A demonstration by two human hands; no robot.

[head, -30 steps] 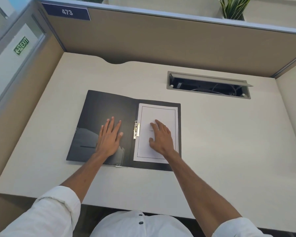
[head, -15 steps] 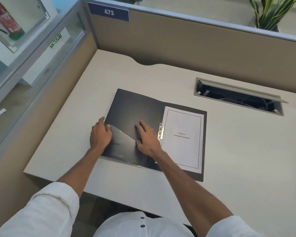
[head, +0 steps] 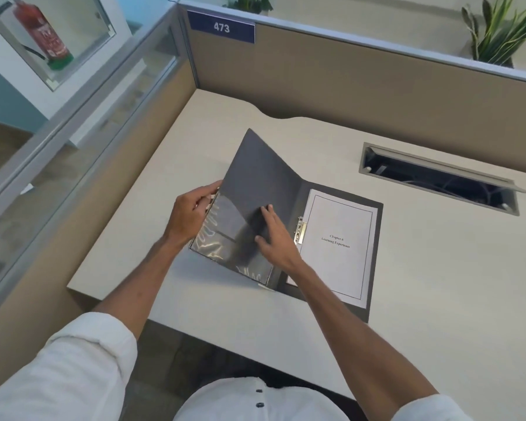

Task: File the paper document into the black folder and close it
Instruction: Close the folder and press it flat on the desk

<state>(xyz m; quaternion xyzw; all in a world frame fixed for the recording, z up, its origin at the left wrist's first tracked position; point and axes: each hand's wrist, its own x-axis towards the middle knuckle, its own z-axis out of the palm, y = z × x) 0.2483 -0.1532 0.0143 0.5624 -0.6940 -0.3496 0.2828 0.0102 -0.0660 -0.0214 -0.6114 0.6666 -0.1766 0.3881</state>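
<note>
The black folder (head: 264, 174) lies open on the pale desk (head: 438, 268), its left cover raised off the surface and tilted toward the right. The white paper document (head: 343, 226) rests flat on the folder's right half, held at its left edge by a metal clip (head: 300, 230). My left hand (head: 190, 215) grips the outer edge of the lifted cover, beside its clear plastic pocket (head: 222, 238). My right hand (head: 278, 238) rests with fingers spread on the inside of that cover, just left of the clip.
A grey cable hatch (head: 438, 177) stands open in the desk at the back right. Beige partition walls (head: 346, 86) close the desk at the back and left, with a blue "473" sign (head: 221, 27). Plants (head: 495, 34) stand behind the partition.
My left hand has lifted the folder's left cover from flat to tilted up. My right hand left the paper for the inside of the cover. The view turned left.
</note>
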